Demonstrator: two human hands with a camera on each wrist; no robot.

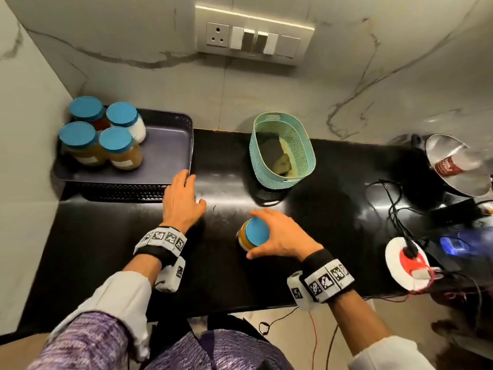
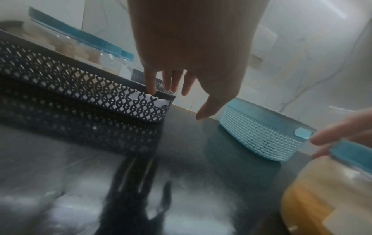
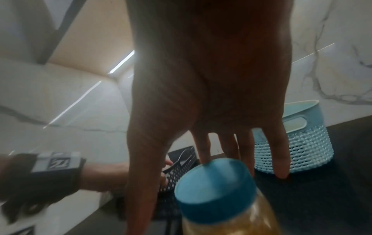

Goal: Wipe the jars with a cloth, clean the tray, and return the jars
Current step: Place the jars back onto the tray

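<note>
A dark mesh-sided tray (image 1: 170, 158) sits at the counter's back left with several blue-lidded jars (image 1: 102, 140) crowded in its left half. My left hand (image 1: 194, 189) reaches to the tray's front right corner (image 2: 159, 109), fingers straight and touching the rim. One more blue-lidded jar (image 1: 244, 240) of yellow-orange contents stands slightly tilted on the black counter near the middle. My right hand (image 1: 252, 234) grips it from above, fingers (image 3: 203, 152) and thumb round the lid (image 3: 215, 187). A dark cloth (image 1: 270, 149) lies inside the teal basket (image 1: 306, 156).
The teal basket stands behind the held jar, against the marble wall. At the right are a steel pot lid (image 1: 453, 166), tangled cables (image 1: 394, 209) and a round white-and-red plug reel (image 1: 405, 263). The left wall hems in the tray. The counter's front edge (image 1: 213, 311) is close to my body.
</note>
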